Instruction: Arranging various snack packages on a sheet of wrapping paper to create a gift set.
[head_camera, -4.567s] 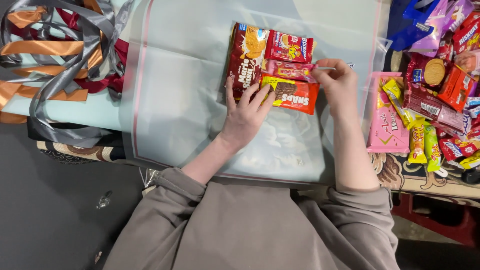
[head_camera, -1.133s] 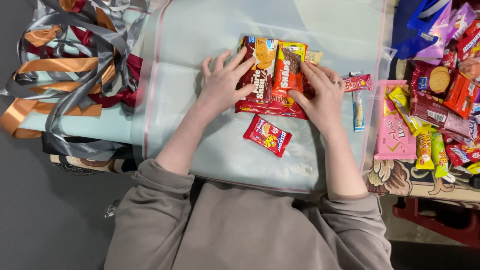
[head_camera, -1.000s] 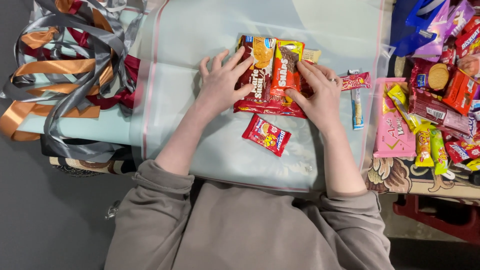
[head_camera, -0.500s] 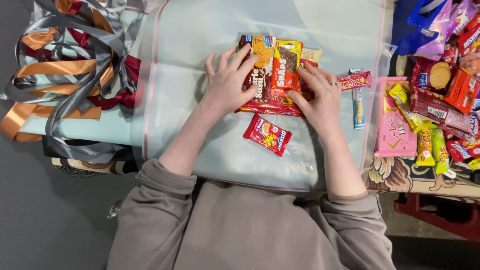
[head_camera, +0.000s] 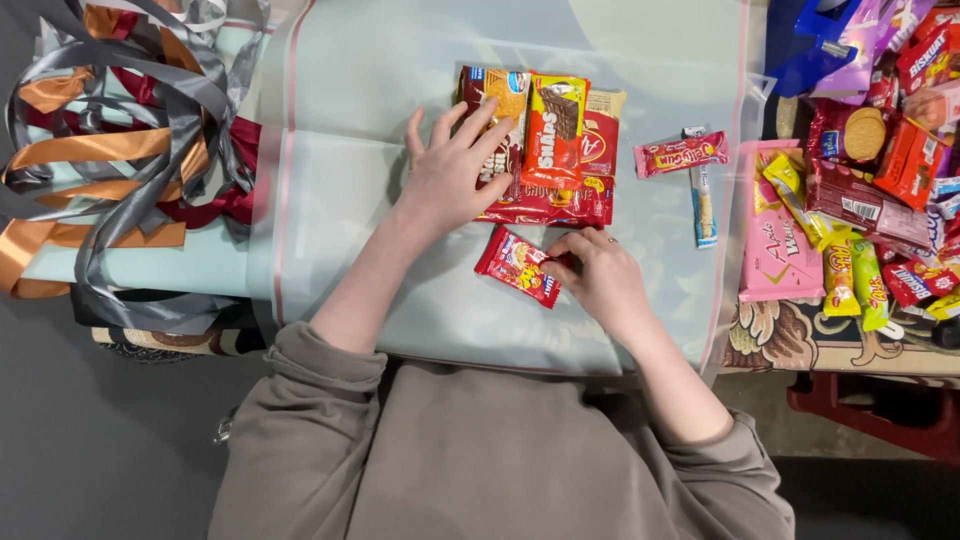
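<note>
A stack of snack packets (head_camera: 548, 150) in red, brown and yellow lies on a pale translucent wrapping sheet (head_camera: 370, 90). My left hand (head_camera: 455, 170) rests flat on the stack's left side, fingers spread over a brown packet. My right hand (head_camera: 595, 270) pinches the right end of a small red snack packet (head_camera: 515, 263) that lies just below the stack.
A pink candy bar (head_camera: 680, 154) and a thin blue-white stick (head_camera: 703, 200) lie right of the stack. A pink packet (head_camera: 775, 240) and a heap of several snacks (head_camera: 880, 160) fill the right. Tangled grey, orange and maroon ribbons (head_camera: 120, 150) lie at left.
My right hand left the stack and came down to the small red packet, taking hold of its end. My left hand stayed on the stack.
</note>
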